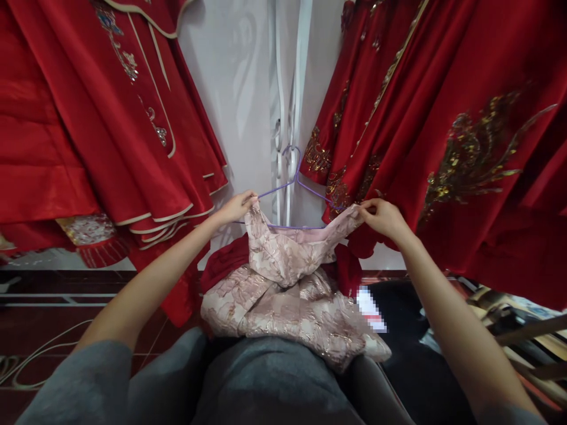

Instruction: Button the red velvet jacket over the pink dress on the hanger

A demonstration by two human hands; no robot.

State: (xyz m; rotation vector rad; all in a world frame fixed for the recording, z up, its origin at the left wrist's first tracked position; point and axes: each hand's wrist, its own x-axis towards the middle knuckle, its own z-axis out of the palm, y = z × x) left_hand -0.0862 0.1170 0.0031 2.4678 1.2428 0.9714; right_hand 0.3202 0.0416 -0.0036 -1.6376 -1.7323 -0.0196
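Observation:
A pink and cream brocade dress (286,257) with metallic flowers lies over my lap, its bodice raised in front of me. My left hand (240,206) pinches the left shoulder strap. On the other side, my right hand (381,217) grips the right strap between thumb and fingers. A purple hanger (296,177) sits within the neckline; its hook points up and its lower bar runs across the dress opening. The hanger's ends lie close to the two straps. Dark red cloth (227,260) shows behind the dress on both sides.
Red embroidered gowns hang at the left (146,118) and right (398,118). Between them stands a white cabinet (230,71) with long handles. White cables (42,351) lie on the dark red floor at lower left. A black surface (425,354) and a slatted wooden piece (531,330) are at right.

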